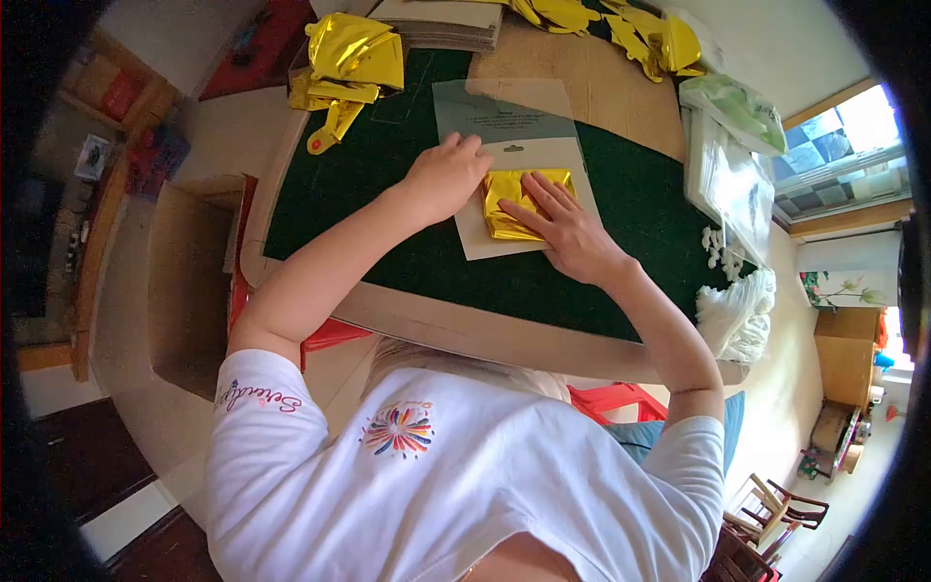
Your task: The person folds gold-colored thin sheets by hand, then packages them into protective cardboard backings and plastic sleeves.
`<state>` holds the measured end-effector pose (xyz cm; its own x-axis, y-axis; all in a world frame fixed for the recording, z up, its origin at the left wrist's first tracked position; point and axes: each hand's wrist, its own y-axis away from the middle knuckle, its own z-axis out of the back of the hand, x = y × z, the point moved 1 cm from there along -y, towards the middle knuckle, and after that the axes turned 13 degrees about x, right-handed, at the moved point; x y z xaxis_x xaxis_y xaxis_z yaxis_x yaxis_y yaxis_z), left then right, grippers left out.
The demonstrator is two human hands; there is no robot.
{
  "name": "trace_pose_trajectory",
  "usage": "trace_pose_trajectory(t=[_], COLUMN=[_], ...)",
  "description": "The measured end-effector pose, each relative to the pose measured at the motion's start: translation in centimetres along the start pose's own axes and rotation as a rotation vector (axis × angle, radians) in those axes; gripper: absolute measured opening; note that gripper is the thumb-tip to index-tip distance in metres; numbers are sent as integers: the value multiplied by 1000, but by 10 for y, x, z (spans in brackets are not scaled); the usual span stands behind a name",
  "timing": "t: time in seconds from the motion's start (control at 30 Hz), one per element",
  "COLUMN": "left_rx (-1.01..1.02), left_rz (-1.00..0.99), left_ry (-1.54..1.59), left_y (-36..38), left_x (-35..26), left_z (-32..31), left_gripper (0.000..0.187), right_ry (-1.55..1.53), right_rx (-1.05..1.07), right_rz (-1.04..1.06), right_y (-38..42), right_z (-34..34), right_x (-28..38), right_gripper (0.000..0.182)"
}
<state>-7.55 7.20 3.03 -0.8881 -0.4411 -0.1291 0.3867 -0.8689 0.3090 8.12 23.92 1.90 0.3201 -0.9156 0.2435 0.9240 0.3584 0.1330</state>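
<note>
A folded piece of shiny gold foil [504, 225], which looks like a flattened foil balloon, lies on a white backing card [485, 246] with a hanger slot near its top. My right hand [572, 233] is flat on the foil, fingers spread. At the card's left edge, my left hand [448, 179] has its fingers curled together; what they pinch, if anything, is hidden. Beyond the card is a clear plastic bag [504, 114] with small dark print, its near end meeting the card's top. Both hands are over the dark green table mat [388, 276].
More gold foil pieces [354, 58] are piled at the far left, others [669, 44] at the far right. A stack of cards [436, 24] sits at the back. Clear bags [727, 165] and a white bundle [739, 315] line the right edge. A cardboard box [194, 291] stands left.
</note>
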Motion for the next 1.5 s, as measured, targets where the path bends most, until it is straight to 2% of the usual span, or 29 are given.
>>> trace_pose_trajectory(t=[0.1, 0.17, 0.3, 0.37, 0.4, 0.47, 0.57, 0.7, 0.8, 0.97, 1.07, 1.2, 1.27, 1.33, 1.37, 1.43, 1.47, 1.5], left_rx=[-73, -189, -248, -374, -375, -490, -532, -533, -470, -330, -398, -369, -657, -887, -853, -796, -708, -684], left_rz=[-30, -20, -7, -4, -5, -91, -131, -122, -94, -83, -149, -173, -303, -38, 92, 282, 246, 215], left_ry=[-130, -178, -202, -196, -196, -214, -228, -248, -223, -155, -178, -116, 72, 425, 907, 1855, 2159, 2268], left_y=[0, -1, -6, -10, -13, -19, -18, -17, -22, -33, -37, -32, -27, -19, -18, -2, -2, -1], left_x=[-6, -8, -7, -7, -4, 0, -4, -6, -9, -17, -14, -9, 2, 18, 37, 36, 33, 24], left_z=[-2, -7, -16, -17, -20, -24, -25, -24, -15, 4, -4, -5, -2, -2, -10, -15, -28, -36], left_gripper=[29, 32, 40, 29, 29, 23, 17, 16, 24, 14, 12, 15, 19, 31, 43, 50, 57, 58], right_ry=[4, -6, -19, -4, -3, 0, -4, -9, -36, -42, -51, -72, -106, -188, -274, -309, -338, -338], right_rx=[4, -15, -27, -22, -23, -22, -30, -38, -44, -11, -10, -41, -53, -71, -85, -112, -130, -125], right_rz=[-3, 6, 7, 2, 1, 11, 25, 24, 39, 24, 17, 23, 4, -3, -10, -9, -10, -6], right_y=[0, 0, 1, 0, 0, 0, 0, -3, -5, -3, -5, -15, -18, -19, -20, -21, -20, -21], right_z=[1, 0, -2, -2, -2, -1, -3, -2, -3, -2, -3, -1, 0, 4, 5, 4, 4, 3], right_x=[0, 0, 0, -1, 0, 0, -3, -2, 0, 4, 2, -4, -7, -8, -8, -8, -8, -7], right_gripper=[73, 70, 67, 65, 65, 65, 65, 65, 66, 67, 68, 70, 71, 72, 73, 73, 73, 73])
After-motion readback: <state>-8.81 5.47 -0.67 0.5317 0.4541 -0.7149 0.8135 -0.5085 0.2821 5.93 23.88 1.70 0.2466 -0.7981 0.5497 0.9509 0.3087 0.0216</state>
